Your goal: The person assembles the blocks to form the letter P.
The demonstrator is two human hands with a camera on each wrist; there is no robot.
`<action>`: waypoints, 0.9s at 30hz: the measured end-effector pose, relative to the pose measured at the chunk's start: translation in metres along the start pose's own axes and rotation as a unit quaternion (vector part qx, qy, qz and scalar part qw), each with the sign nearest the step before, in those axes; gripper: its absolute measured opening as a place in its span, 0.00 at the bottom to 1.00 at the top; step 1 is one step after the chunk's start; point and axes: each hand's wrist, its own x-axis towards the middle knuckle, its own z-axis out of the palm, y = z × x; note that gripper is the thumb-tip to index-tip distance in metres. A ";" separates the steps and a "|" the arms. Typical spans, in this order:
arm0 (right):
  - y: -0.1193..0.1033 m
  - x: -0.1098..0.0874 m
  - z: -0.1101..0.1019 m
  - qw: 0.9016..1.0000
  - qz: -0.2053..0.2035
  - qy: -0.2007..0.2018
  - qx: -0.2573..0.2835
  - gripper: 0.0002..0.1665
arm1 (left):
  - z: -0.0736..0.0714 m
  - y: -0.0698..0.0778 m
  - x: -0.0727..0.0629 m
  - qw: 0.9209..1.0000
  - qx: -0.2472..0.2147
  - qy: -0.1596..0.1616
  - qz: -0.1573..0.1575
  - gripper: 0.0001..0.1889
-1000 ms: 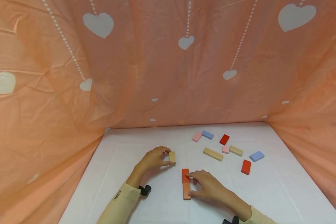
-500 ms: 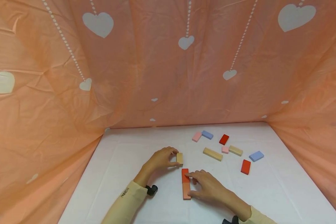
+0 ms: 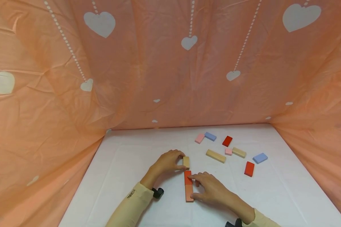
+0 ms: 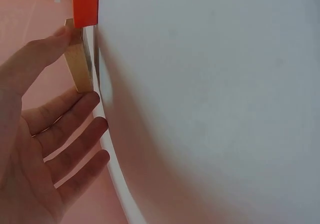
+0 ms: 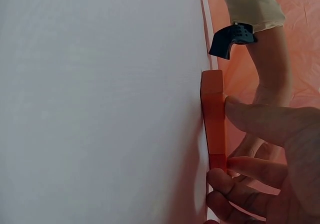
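My left hand (image 3: 168,161) pinches a small natural-wood block (image 3: 186,162) between thumb and fingertips. That block is just beyond the far end of a red block (image 3: 188,175), nearly in line with it. An orange block (image 3: 188,193) lies end to end with the red one, on its near side. My right hand (image 3: 211,188) rests at the right of this row, index fingertip on the red block and thumb against the orange block's side. In the left wrist view the thumb (image 4: 57,38) presses one end of the wooden block, the fingertips its other end.
On the white tabletop (image 3: 159,214), loose blocks lie at the back right: a long wooden block (image 3: 216,156), a shorter wooden block (image 3: 239,152), red blocks (image 3: 249,169), blue blocks (image 3: 260,158) and pink blocks (image 3: 200,138). An orange curtain (image 3: 170,78) with white hearts encloses the table.
My left hand has moved right and slightly nearer with the wooden block, bringing it to the far end of the red block. The right hand and its two blocks have stayed put.
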 end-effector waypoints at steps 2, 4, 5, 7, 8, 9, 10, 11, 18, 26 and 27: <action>0.000 0.000 0.000 1.000 -0.002 0.001 0.001 0.38 | 0.000 0.002 0.000 1.000 0.007 0.002 0.004 0.30; 0.001 0.001 0.001 1.000 -0.002 0.001 0.001 0.38 | -0.001 0.005 -0.001 1.000 0.012 0.003 0.007 0.30; 0.001 0.001 0.001 1.000 -0.002 0.001 0.001 0.38 | -0.002 0.006 -0.001 1.000 0.012 0.003 0.007 0.30; 0.001 0.001 0.001 1.000 0.000 -0.001 0.002 0.38 | -0.002 0.008 -0.002 1.000 0.017 0.004 0.008 0.30; 0.001 0.001 0.001 1.000 0.001 -0.002 0.002 0.38 | -0.002 0.008 -0.002 1.000 0.019 0.003 0.009 0.30; 0.001 0.001 0.000 1.000 0.002 -0.003 0.003 0.38 | -0.002 0.008 -0.002 1.000 0.024 0.002 0.009 0.30; 0.001 0.001 0.000 1.000 0.003 -0.004 0.004 0.38 | -0.002 0.009 -0.001 1.000 0.028 0.001 0.009 0.30; 0.001 0.001 0.000 1.000 0.003 -0.005 0.005 0.38 | -0.002 0.009 -0.001 0.999 0.032 0.000 0.009 0.30; 0.001 0.000 -0.001 1.000 0.005 -0.005 0.011 0.39 | -0.001 0.009 -0.001 0.999 0.038 -0.013 -0.002 0.30; 0.000 0.000 -0.001 1.000 0.008 -0.009 0.010 0.39 | -0.001 0.011 -0.002 0.999 0.039 -0.012 0.004 0.29; 0.000 0.000 -0.001 1.000 0.008 -0.008 0.010 0.39 | -0.001 0.011 -0.003 0.999 0.037 -0.013 0.005 0.29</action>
